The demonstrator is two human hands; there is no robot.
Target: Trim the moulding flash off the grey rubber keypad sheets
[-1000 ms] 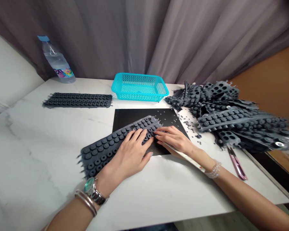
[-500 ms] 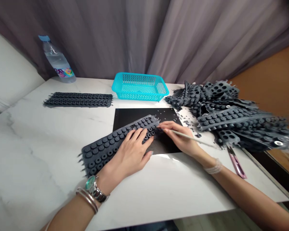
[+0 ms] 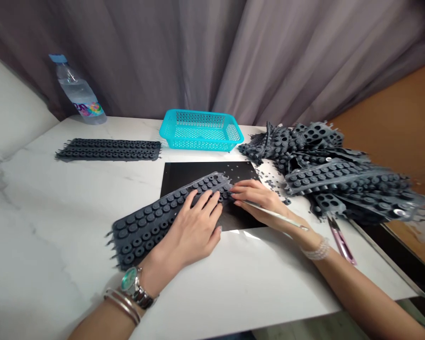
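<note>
A dark grey moulded rubber sheet with rows of round knobs and rings lies slanted, its far end on a black mat. My left hand rests flat on the sheet, fingers spread. At the sheet's far right end, the fingertips of my right hand are pinched together against its edge. A thin white pen-like tool lies in that hand, its back end pointing toward my wrist. Its tip is hidden by the fingers. Small dark bits are scattered over the mat's right corner and the table.
A turquoise basket stands at the back. Left of it lies another rubber sheet, with a water bottle behind. A heap of rubber sheets fills the right side. Pink-handled thread snips lie in front of the heap.
The tool has swung round in my right hand, its back end now nearer the wrist. My right fingers have closed in on the sheet's edge. The whole view has shifted slightly.
</note>
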